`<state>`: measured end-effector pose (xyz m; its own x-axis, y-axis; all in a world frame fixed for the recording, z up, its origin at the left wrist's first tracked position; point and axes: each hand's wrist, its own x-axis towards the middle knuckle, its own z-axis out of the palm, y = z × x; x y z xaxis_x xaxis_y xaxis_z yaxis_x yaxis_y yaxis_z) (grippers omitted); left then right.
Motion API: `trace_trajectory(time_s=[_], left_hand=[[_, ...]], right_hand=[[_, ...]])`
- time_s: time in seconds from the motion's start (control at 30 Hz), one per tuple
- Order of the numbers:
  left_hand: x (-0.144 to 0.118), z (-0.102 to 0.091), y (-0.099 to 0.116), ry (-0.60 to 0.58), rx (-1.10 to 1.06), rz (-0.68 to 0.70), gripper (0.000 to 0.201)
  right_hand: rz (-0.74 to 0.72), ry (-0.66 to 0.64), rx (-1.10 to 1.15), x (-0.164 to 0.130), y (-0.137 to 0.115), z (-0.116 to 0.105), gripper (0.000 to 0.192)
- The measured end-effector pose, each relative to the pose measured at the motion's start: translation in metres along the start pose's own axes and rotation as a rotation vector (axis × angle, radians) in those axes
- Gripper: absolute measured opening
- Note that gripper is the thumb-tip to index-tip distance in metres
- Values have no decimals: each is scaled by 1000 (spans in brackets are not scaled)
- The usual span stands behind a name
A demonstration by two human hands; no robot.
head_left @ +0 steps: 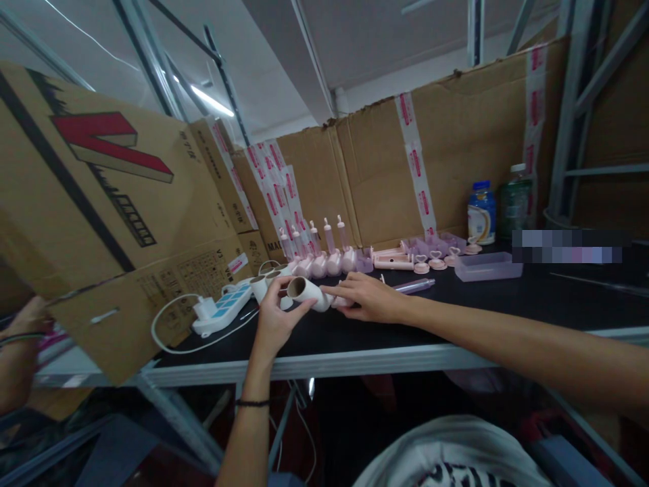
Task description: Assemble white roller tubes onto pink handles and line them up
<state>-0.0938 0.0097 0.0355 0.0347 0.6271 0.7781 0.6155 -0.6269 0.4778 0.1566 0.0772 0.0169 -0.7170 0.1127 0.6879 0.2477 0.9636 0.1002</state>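
My left hand (276,318) grips a white plastic tube (307,291) with an open round end, lifted a little above the black table (456,318). My right hand (366,298) lies flat on the table just right of the tube, fingers stretched toward its far end and touching it. More white tubes (263,281) lie behind my left hand. A row of pink and white bottle-like parts (324,260) stands further back.
A white and blue power strip (223,310) with its cable lies at the left. A large cardboard box (101,216) leans there. Pink heart-topped pieces (436,260), a clear tray (487,266) and two bottles (481,213) sit at the back right. Another person's hand (28,321) shows at far left.
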Motion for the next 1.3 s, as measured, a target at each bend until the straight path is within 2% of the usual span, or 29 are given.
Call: trace_trajectory(time_s=[0.13, 0.27, 0.37, 0.47, 0.57, 0.67, 0.77, 0.87, 1.03, 1.3], left_hand=[[-1, 12, 5, 18, -76, 61, 48], [-4, 23, 12, 39, -233, 7, 50], [-4, 26, 14, 89, -394, -92, 50], [-1, 24, 13, 248, -639, -212, 47], [3, 19, 10, 387, -916, -426, 37], [5, 13, 11, 384, -1091, -628, 29], [5, 12, 16, 308, -1151, -711, 25], [3, 15, 21, 243, -1103, -698, 29], [0, 22, 23, 152, -940, -553, 36], [0, 32, 21, 85, -901, -455, 41]], right_hand=[[34, 22, 66, 0, 1, 2, 63], [100, 84, 128, 0, 2, 0, 57], [124, 131, 179, 1, 3, -1, 54], [166, 187, 237, 2, 5, 0, 50], [198, 246, 250, 1, 9, 2, 47], [218, 258, 259, 0, 12, 5, 49], [230, 265, 275, 0, 14, 7, 49], [249, 289, 298, 2, 14, 5, 46], [331, 399, 436, 5, 19, 3, 40], [550, 541, 669, 4, 50, 9, 34]])
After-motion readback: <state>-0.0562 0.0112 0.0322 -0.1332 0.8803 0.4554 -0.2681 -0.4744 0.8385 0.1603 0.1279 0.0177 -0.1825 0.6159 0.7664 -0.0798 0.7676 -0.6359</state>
